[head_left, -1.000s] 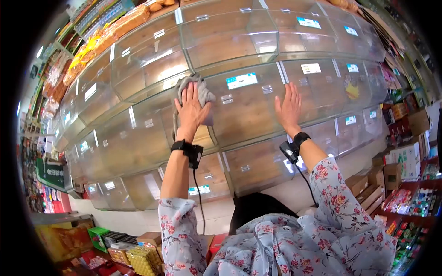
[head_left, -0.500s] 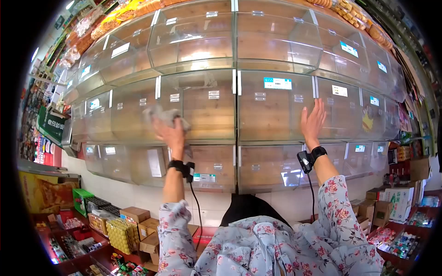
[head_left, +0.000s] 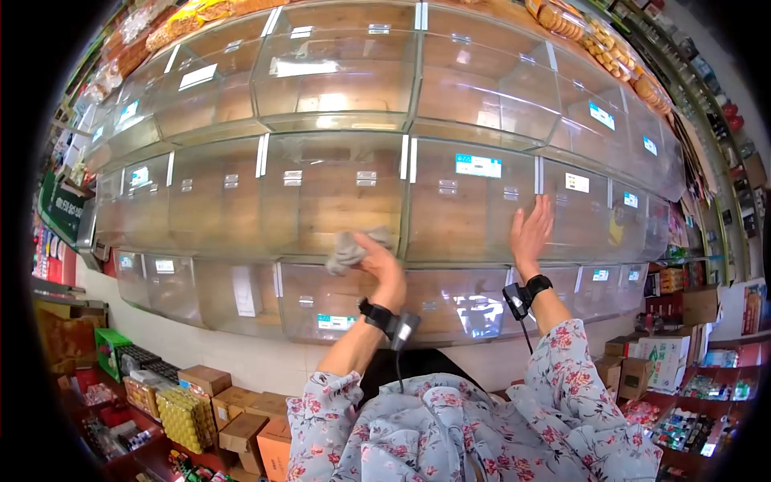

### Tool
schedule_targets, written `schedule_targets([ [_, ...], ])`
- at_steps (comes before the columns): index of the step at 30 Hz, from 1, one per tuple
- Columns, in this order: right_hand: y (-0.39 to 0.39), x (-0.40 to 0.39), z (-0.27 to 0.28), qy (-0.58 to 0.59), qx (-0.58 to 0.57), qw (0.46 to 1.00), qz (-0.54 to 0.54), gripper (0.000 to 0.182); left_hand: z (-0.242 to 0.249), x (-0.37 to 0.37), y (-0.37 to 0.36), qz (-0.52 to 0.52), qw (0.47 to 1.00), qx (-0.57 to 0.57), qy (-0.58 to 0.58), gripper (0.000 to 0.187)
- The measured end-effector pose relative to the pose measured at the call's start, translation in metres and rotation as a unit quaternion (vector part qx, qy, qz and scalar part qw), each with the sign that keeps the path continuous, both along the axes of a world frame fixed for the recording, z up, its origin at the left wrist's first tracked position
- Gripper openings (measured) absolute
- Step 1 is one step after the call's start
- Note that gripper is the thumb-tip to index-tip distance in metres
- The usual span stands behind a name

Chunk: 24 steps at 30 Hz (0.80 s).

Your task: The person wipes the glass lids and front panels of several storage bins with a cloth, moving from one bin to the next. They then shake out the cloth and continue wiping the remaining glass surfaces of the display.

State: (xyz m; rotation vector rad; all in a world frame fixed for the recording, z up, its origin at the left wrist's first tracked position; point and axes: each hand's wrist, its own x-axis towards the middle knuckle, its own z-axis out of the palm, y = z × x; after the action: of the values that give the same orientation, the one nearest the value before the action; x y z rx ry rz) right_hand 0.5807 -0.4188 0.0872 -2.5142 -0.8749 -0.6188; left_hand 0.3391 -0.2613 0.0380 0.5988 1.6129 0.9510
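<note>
My left hand (head_left: 377, 263) is closed around a crumpled grey cloth (head_left: 348, 251). The cloth lies against the lower part of a clear bin front (head_left: 329, 193) in the middle row. To the right, my right hand (head_left: 532, 231) rests flat, fingers stretched upward, near the seam between two neighbouring bin fronts. A blue and white price label (head_left: 479, 165) sits above and left of that hand, and a white label (head_left: 577, 182) is above and right of it. Both wrists wear black straps with small devices and cables.
Clear display bins stand in three rows. Packaged snacks (head_left: 562, 20) lie along the top. Cardboard boxes (head_left: 234, 402) and egg-like yellow packs (head_left: 185, 418) are at the lower left; more cartons (head_left: 662, 361) stand at the lower right. A green sign (head_left: 64, 210) is at the left.
My left hand has moved right and down with the cloth across the bin front. My right hand stays by the same seam. The whole view has shifted slightly.
</note>
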Motion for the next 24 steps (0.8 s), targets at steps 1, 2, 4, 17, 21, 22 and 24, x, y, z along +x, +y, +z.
schedule_targets([
  [1, 0.001, 0.000, 0.000, 0.003, -0.003, 1.000, -0.002, 0.059, -0.013, 0.015, -0.014, -0.021, 0.999, 0.024, 0.013, 0.091],
  [2, 0.001, 0.000, 0.001, 0.006, -0.006, 1.000, -0.005, 0.059, -0.022, 0.031, -0.028, -0.037, 0.998, 0.042, 0.031, 0.090],
  [4, 0.001, -0.001, 0.000, 0.011, -0.012, 1.000, -0.008, 0.060, 0.024, 0.045, -0.043, -0.060, 0.995, -0.074, -0.014, 0.084],
  [17, -0.021, 0.014, 0.012, 0.075, -0.008, 0.993, 0.086, 0.070, 0.123, 0.019, -0.049, -0.115, 0.966, 0.077, -0.220, 0.038],
  [21, -0.029, 0.036, 0.019, 0.070, 0.008, 0.986, 0.152, 0.073, 0.107, 0.051, -0.028, -0.291, 0.856, 0.409, 0.128, 0.048],
  [22, -0.029, 0.041, 0.018, 0.059, -0.004, 0.985, 0.160, 0.073, 0.090, 0.062, -0.013, -0.342, 0.748, 0.496, 0.277, 0.051],
  [24, -0.029, 0.043, 0.012, 0.038, -0.036, 0.983, 0.176, 0.073, 0.075, 0.098, 0.010, -0.373, 0.650, 0.463, 0.474, 0.064],
])
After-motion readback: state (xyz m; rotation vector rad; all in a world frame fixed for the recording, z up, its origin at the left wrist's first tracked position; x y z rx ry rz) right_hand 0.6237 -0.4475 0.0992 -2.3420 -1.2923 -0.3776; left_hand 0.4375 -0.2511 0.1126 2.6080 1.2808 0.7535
